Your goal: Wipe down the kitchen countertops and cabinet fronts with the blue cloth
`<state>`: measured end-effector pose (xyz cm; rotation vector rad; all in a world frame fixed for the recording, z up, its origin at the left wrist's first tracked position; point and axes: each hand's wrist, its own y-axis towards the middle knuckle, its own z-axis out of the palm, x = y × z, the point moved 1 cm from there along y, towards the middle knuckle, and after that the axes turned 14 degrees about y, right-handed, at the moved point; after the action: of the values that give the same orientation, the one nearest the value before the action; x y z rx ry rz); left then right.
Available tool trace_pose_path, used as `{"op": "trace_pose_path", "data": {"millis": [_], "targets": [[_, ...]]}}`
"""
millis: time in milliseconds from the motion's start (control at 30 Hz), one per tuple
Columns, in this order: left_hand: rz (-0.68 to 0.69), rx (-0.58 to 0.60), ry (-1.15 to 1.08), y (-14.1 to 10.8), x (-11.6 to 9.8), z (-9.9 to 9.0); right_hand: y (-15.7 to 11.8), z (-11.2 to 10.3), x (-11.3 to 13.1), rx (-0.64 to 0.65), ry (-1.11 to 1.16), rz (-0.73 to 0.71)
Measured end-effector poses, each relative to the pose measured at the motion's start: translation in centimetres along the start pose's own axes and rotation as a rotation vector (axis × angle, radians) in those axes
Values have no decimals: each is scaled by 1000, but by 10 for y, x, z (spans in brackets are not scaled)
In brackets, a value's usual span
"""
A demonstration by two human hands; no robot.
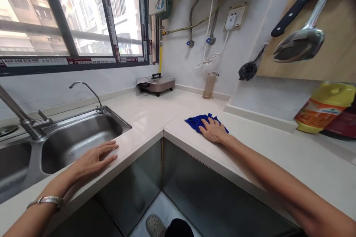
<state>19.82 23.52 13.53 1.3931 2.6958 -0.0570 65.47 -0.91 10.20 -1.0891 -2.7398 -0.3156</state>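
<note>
A crumpled blue cloth (196, 121) lies on the white countertop, just right of the inner corner. My right hand (213, 130) is on top of it, fingers a little apart and bent into the fabric, pressing it down. Part of the cloth is hidden under the palm. Over by the sink, my left hand (93, 160) is open and holds nothing. Its fingers stretch out above the counter edge in front of the steel basin (83, 137); whether they touch the surface, I cannot tell. A silver bracelet (48, 200) circles the left wrist.
An electric pan (158, 84) stands in the back corner, a brownish bottle (209, 86) against the wall. Yellow jug (324, 107) at right. A spatula (300, 44), knife (292, 16) and scrubber (248, 70) hang there. Faucets (33, 124) rise behind the sink.
</note>
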Motion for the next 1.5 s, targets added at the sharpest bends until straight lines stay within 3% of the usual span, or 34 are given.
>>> {"op": "trace_pose_path", "data": {"millis": [167,467,633,767,967,1100,1233,1500], "targets": [[-213,-65,100,-8,30,5,18,9,56,28,41,-10],[-289,43,46,-13,16,-1,46,31,169,73,111,-129],[-274,23,24,-14,19,0,22,45,247,114,184,-320],[-306,13,42,-14,20,0,-19,49,281,163,268,-522],[-386,13,46,-12,21,-1,-86,43,283,165,340,-675],[-423,33,70,-11,26,2,-100,43,282,155,384,-765],[-428,50,99,-14,27,1,-73,42,268,159,367,-784],[-401,51,32,-13,34,-1,1,24,209,152,284,-466]]}}
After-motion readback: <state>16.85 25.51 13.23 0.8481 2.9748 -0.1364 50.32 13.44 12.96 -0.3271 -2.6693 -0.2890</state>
